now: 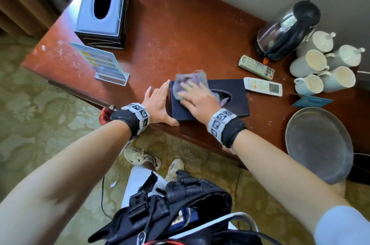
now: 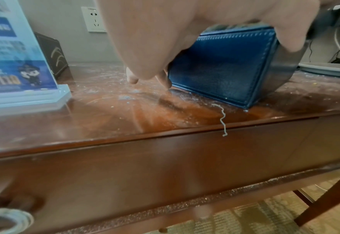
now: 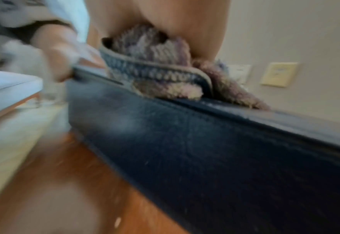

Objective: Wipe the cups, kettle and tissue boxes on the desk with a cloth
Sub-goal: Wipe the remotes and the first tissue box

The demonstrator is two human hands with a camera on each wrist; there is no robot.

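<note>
A low dark blue tissue box (image 1: 230, 104) lies near the desk's front edge. My right hand (image 1: 197, 96) presses a grey-purple cloth (image 1: 190, 80) flat on its top, fingers spread. My left hand (image 1: 158, 102) grips the box's left end, fingers down the end face and thumb on the near side. The left wrist view shows that hand (image 2: 155, 39) on the blue box (image 2: 221, 66). The blurred right wrist view shows the cloth (image 3: 155, 76) bunched on the box (image 3: 205, 150). A tall black tissue box (image 1: 104, 8) stands far left. The kettle (image 1: 288, 28) and several white cups (image 1: 308, 62) stand far right.
Two remotes (image 1: 256, 67) (image 1: 263, 86) lie just right of the blue box. An acrylic sign (image 1: 102, 64) stands to the left, a grey round tray (image 1: 318, 142) and a blue card (image 1: 312, 101) to the right. The desk (image 1: 180, 34) is dusty; its front edge is close.
</note>
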